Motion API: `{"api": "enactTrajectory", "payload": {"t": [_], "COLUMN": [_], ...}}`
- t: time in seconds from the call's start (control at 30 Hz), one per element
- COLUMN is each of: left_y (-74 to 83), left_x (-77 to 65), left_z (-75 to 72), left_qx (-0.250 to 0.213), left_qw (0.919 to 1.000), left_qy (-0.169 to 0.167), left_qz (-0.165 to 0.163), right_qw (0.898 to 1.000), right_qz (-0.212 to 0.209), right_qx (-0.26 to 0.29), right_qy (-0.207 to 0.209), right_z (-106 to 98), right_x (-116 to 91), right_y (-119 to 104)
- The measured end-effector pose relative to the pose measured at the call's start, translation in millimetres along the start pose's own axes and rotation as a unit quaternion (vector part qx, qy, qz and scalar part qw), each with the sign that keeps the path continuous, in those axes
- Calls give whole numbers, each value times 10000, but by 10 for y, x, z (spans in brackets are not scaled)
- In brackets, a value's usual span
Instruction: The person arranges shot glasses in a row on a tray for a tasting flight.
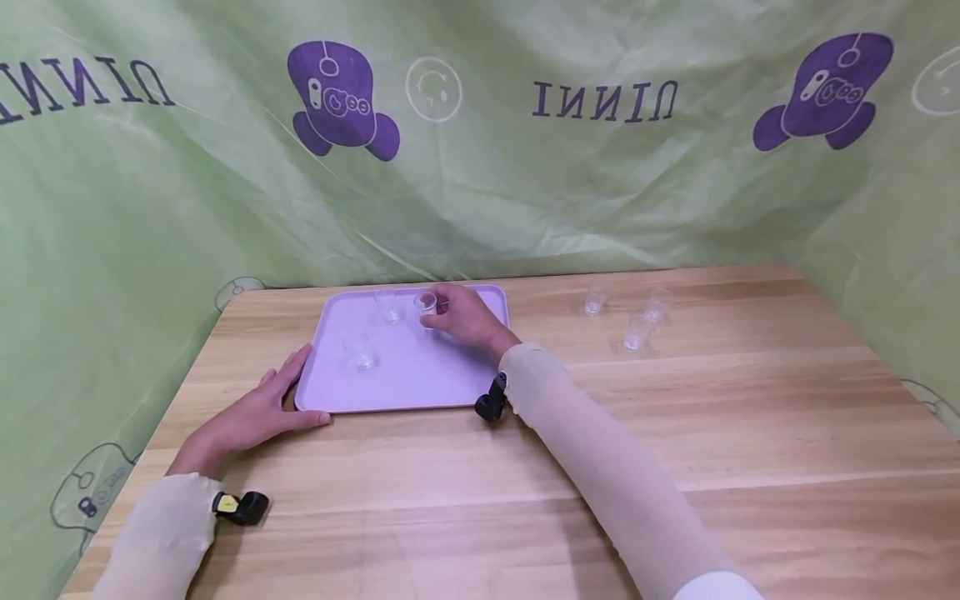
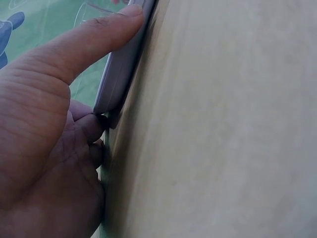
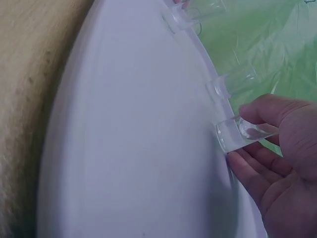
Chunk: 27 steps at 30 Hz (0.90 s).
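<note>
My right hand [image 1: 470,317] pinches a small clear shot glass [image 3: 235,135] between thumb and fingers, over the back part of a pale purple tray [image 1: 423,390]. In the right wrist view the glass's thick base is right at the tray surface. Two more clear shot glasses stand on the tray, one near the back [image 1: 390,310] and another nearer the left side [image 1: 363,354]. At the tray's front left corner rests my left hand [image 1: 251,417], its thumb [image 2: 106,37] along the front rim and its fingers against the left side.
Right of the tray, three more clear shot glasses stand grouped on the wooden table [image 1: 750,400]: one farther left [image 1: 594,302], one behind [image 1: 657,305] and one in front [image 1: 636,335]. A green printed cloth [image 1: 480,200] hangs behind and at both sides.
</note>
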State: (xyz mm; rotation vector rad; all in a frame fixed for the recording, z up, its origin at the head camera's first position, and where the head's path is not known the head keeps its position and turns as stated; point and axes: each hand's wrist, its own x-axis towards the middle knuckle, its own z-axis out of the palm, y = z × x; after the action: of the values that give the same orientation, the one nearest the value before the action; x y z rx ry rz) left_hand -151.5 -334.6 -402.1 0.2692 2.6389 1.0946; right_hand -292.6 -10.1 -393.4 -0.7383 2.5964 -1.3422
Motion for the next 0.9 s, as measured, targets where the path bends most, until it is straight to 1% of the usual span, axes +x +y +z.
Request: {"api": "enactTrajectory", "payload": {"t": [0.17, 0.37, 0.63, 0.73, 0.9], "left_y": [18, 8, 1, 6, 13], "left_x": [4, 9, -2, -9, -16], "left_z": [-25, -21, -10, -5, -3], "left_qx": [111, 37, 6, -17, -17], "left_qw": [9999, 10000, 10000, 10000, 10000], "left_qy": [15, 8, 21, 12, 24], "left_qz": [-8, -46, -30, 28, -41], "right_qw": [9999, 9999, 9996, 9994, 9985], "right_qz": [42, 103, 213, 266, 361], "right_qx": [-23, 39, 158, 222, 404], "right_qy": [88, 98, 119, 81, -62], "right_z": [10, 24, 46, 52, 52], "right_x": [41, 67, 48, 41, 32], "right_y": [3, 1, -17, -21, -42]}}
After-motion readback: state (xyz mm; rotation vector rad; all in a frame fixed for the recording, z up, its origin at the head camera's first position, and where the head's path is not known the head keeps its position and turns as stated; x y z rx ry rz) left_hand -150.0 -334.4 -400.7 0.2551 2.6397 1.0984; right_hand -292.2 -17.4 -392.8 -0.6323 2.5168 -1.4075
